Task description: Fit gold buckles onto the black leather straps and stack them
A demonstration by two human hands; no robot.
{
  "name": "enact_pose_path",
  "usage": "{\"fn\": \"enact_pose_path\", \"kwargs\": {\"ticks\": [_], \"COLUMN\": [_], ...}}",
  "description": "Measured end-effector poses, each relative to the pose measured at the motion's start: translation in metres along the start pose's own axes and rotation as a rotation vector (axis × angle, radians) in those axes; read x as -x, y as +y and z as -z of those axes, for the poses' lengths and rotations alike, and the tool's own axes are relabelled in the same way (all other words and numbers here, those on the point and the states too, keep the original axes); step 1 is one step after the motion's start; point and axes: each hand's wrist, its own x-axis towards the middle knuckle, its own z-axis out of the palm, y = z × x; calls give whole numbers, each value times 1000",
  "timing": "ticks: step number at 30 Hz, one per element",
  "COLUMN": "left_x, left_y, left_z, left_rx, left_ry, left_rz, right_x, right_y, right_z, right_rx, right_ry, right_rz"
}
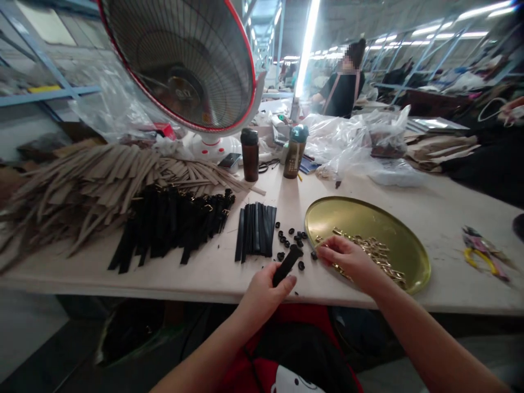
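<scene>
My left hand is closed around a short black strap, its far end tilted up to the right. Small black rings lie scattered on the table just beyond that strap. At the left rim of an oval gold tray, my right hand has thumb and fingers pinched together. Whatever is between those fingertips is too small to make out. Gold metal buckles are heaped in the tray, partly behind my right hand. A row of flat black strips lies beyond my left hand.
Black straps with gold buckles and brown strips are piled at left. A fan stands behind them. Two bottles stand at the back near clear plastic bags. Pliers lie at right. Another person is beyond.
</scene>
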Motion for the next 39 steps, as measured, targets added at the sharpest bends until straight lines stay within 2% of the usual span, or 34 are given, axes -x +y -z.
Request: {"fn": "enact_pose_path", "kwargs": {"ticks": [3,7,11,14,16,17,20,22,26,31,33,36,39], "left_x": [0,12,24,25,23,23,22,21,23,29,31,32,31], "left_y": [9,5,-2,-6,-7,-8,-9,-10,-12,-17,-18,-17,-15], "left_z": [-7,-10,-6,0,3,3,1,-1,0,11,13,12,8], "left_rx": [68,-66,-201,-183,-148,-124,8,87,87,-61,-156,-294,-369], "left_ry": [35,102,122,145,148,133,5,-66,-119,-108,-120,-127,-118], "left_rz": [-28,-42,-54,-43,-33,-21,40,98,163,71,56,-5,-44], "right_x": [32,50,56,63,69,71,73,71,68,61,59,59,60], "right_y": [-23,-25,-15,-11,-12,-13,-12,-9,1,2,0,-2,0], "right_z": [-42,-73,-80,-74,-67,-64,-61,-63,-74,-81,-84,-89,-93], "right_rx": [-316,-467,-450,-345,-252,-201,-68,-58,-275,-773,-939,-1030,-1032], "right_ry": [-72,-65,-190,-325,-381,-363,-182,-139,-144,125,153,127,168], "right_rz": [-31,-97,-148,-168,-110,-46,158,187,32,-244,-310,-382,-395]}}
